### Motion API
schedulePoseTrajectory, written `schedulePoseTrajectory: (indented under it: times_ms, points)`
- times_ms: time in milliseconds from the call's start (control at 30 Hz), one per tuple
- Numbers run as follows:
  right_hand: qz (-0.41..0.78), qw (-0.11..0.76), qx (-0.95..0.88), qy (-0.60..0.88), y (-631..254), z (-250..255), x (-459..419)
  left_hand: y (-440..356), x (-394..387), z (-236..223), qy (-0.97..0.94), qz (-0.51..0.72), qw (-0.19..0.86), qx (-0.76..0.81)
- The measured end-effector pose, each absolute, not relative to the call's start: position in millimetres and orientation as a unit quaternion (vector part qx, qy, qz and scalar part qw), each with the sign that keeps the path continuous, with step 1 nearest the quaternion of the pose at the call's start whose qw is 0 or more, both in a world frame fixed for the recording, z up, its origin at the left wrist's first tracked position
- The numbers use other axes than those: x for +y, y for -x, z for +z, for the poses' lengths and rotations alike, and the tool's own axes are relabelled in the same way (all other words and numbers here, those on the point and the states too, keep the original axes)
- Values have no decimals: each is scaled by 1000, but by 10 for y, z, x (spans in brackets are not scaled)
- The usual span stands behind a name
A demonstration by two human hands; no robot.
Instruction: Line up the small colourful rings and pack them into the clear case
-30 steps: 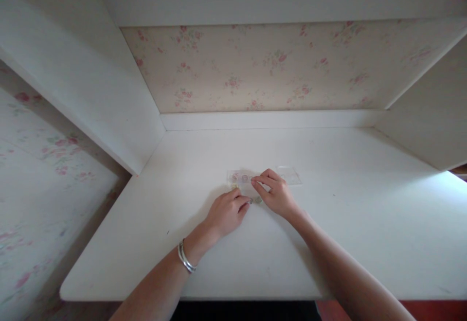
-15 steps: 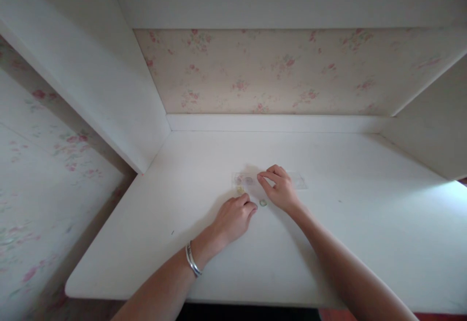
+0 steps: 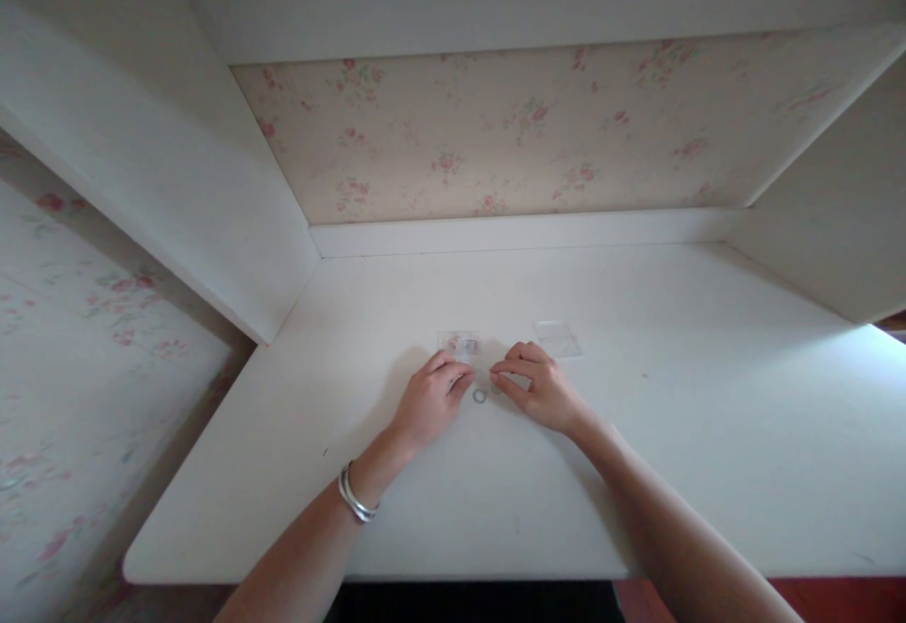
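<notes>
My left hand [image 3: 433,395] is closed in a pinch just below a small clear plastic case [image 3: 459,341] holding small ring-like items. What its fingertips grip, if anything, is too small to make out. Facing it across a short gap, my right hand [image 3: 536,387] also pinches thumb and forefinger together, and any tiny item between them cannot be made out. A small grey ring [image 3: 479,396] lies flat on the white desk between the two hands. Behind my right hand rests a clear, flat plastic piece [image 3: 559,339], like a lid, partly covered by the knuckles.
The white desktop [image 3: 679,434] has a raised back strip [image 3: 524,231] and side panels. A small dark bit [image 3: 326,452] lies left of my left forearm. Flowered wallpaper [image 3: 445,132] covers the wall behind.
My right hand has come down from over the clear case to beside the small ring, uncovering more of the case and lid piece. My left hand's fingertips have risen slightly. The view has shifted a little.
</notes>
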State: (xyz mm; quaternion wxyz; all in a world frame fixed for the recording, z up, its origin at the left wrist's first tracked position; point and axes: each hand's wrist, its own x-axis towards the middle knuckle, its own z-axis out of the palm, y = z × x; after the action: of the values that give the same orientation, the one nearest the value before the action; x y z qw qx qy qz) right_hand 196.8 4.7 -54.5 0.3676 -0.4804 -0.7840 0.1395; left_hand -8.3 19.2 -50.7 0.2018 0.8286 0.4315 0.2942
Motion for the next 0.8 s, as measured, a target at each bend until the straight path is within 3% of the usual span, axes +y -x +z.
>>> schedulePoseTrajectory:
  times_ms: [300, 467, 800]
  points:
    - [72, 233, -867, 434, -1883, -524, -61, -106, 600, -357, -839, 230, 97, 483]
    - [58, 223, -872, 431, -1881, -520, -64, -181, 700, -320, -852, 175, 71, 488]
    - [84, 251, -866, 425, -1854, -549, -45, 129, 297, -397, -822, 280, 129, 478]
